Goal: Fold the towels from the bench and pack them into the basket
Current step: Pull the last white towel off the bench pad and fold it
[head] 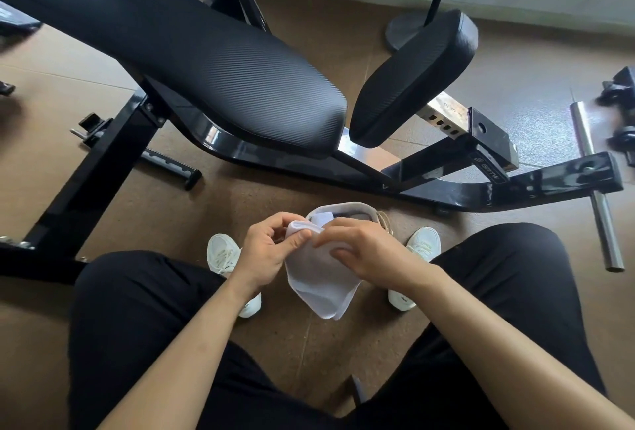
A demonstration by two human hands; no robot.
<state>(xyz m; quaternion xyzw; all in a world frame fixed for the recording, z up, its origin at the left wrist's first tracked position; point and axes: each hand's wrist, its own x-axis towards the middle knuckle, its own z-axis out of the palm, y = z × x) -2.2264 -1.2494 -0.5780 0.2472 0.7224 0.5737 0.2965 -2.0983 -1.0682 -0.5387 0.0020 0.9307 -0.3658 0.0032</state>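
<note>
Left hand (pixel 271 252) and right hand (pixel 366 254), close together at lower centre, each pinch the top edge of the towel (pixel 318 287); its long axis hangs down-frame; basket (pixel 343 205) lies just above them, partly hidden; right hand seems nearer.

On the right side of the counter (pixel 240 79), the steel adjustment bar (pixel 443 117) carries small digits beside its row of holes; 2, 3 and 4 can be made out. Just nearer, the black frame tube (pixel 446 154) bears a label (pixel 489 170) with a white logo and letters, upside down and too blurred to read. Dark marks on the white shoes (pixel 402 299) are illegible.
</note>
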